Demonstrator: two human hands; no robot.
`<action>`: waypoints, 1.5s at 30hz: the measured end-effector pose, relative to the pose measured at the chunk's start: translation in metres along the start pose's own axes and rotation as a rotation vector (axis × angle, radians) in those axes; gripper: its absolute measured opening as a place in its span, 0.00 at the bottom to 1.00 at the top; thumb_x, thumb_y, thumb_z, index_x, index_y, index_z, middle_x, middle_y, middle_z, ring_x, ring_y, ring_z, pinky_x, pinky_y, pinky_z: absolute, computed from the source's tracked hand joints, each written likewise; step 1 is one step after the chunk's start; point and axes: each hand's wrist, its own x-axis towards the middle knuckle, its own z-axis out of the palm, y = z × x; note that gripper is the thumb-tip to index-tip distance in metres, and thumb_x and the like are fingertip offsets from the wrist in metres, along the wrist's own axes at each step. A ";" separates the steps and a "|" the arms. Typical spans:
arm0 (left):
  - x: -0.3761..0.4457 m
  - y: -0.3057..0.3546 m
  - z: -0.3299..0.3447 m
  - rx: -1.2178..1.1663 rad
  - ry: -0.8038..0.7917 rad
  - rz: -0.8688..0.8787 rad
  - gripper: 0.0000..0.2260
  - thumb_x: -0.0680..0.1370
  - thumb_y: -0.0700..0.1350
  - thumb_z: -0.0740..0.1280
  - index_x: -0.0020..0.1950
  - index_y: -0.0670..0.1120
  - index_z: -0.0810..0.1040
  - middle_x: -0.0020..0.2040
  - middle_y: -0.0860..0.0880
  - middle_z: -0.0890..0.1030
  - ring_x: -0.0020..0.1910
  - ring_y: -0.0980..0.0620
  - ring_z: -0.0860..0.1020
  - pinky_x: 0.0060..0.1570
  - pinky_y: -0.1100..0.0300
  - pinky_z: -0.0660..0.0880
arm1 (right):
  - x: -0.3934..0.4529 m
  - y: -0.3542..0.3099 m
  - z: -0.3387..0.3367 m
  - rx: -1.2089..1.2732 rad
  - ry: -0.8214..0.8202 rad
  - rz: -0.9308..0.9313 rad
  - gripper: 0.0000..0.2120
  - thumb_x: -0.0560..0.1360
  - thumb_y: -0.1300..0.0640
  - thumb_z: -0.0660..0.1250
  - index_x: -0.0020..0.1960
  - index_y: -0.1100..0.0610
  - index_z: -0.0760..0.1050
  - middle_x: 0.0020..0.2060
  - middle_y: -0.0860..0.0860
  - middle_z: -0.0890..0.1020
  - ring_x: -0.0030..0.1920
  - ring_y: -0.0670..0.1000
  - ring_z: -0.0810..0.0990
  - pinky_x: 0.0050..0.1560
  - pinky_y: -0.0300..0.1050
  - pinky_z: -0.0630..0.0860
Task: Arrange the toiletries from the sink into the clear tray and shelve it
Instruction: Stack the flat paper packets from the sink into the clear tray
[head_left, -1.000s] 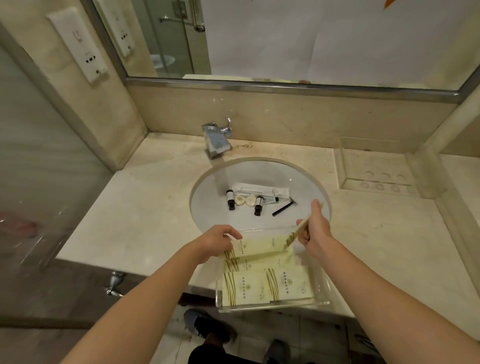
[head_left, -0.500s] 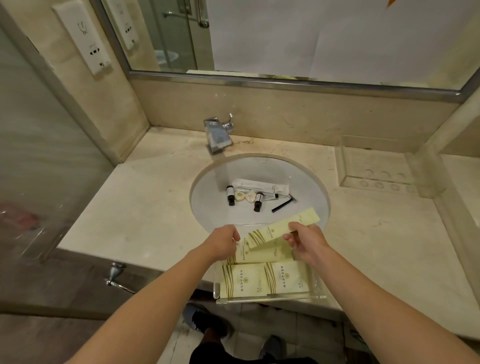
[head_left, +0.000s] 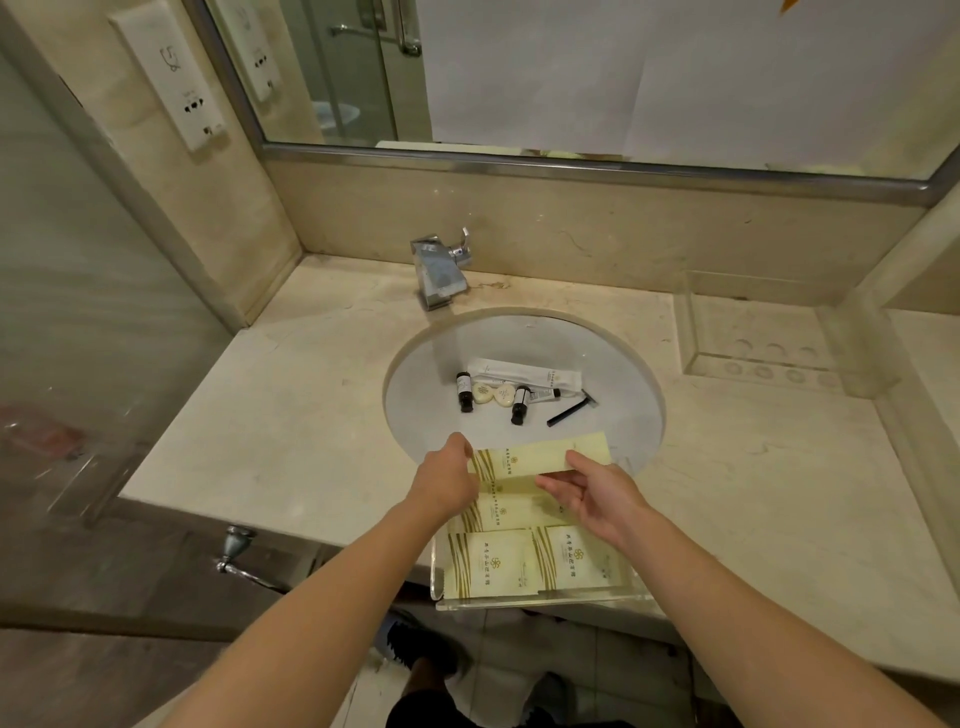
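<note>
Now, step in hand: I judge I am laying one more long packet into the clear tray, with the sink items still to fetch.
Long packet (head_left: 540, 460): pale yellow, its long axis running left to right across the frame and rising slightly to the right, held over the far end of the tray.
Left hand (head_left: 447, 480): at the packet's left end, fingers curled over that end and gripping it.
Right hand (head_left: 597, 493): palm up below the packet's middle, thumb on top and fingers beneath, pinching it.
Clear tray (head_left: 540, 603): low centre of the frame, on the near edge of the worktop (head_left: 291, 426), overhanging it toward me; flat yellow sachets (head_left: 493, 566) lie side by side inside.
Sink (head_left: 623, 374): centre of the frame, just beyond the tray.
Still in the sink: two small dark bottles (head_left: 465, 392), two round wrapped soaps (head_left: 493, 394) between them, a white tube (head_left: 524, 375) behind, a black razor (head_left: 571, 408) to the right.
Relation that matters: the packet lies straight above the tray's far end, parallel to the sachet under it, so I judge it needs only lowering, not turning.
Nearer hand for the sink: both sit at the basin's near rim; the razor lies closer to my right hand, the left bottle closer to my left.
Shelf: a clear holder (head_left: 753, 332) sits at the right; whether the tray goes there I cannot tell.
</note>
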 end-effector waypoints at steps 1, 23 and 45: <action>0.001 -0.001 -0.002 -0.056 0.029 -0.018 0.10 0.77 0.38 0.61 0.58 0.46 0.70 0.53 0.41 0.78 0.44 0.46 0.77 0.32 0.63 0.69 | 0.001 0.000 -0.001 -0.015 0.003 0.006 0.08 0.79 0.63 0.63 0.54 0.69 0.73 0.49 0.68 0.82 0.43 0.60 0.85 0.37 0.44 0.84; 0.003 -0.014 -0.003 0.167 0.117 -0.047 0.08 0.69 0.35 0.63 0.41 0.47 0.69 0.40 0.48 0.75 0.36 0.49 0.73 0.32 0.59 0.68 | 0.022 0.009 -0.017 -1.217 0.430 -0.359 0.12 0.75 0.59 0.65 0.57 0.57 0.71 0.52 0.54 0.78 0.47 0.53 0.75 0.44 0.43 0.68; 0.003 -0.017 -0.012 0.361 -0.097 -0.049 0.24 0.64 0.53 0.78 0.47 0.49 0.67 0.49 0.50 0.79 0.47 0.50 0.79 0.47 0.52 0.79 | 0.013 0.019 -0.013 -1.426 0.451 -0.464 0.07 0.76 0.60 0.63 0.54 0.55 0.71 0.49 0.51 0.74 0.44 0.52 0.75 0.41 0.44 0.71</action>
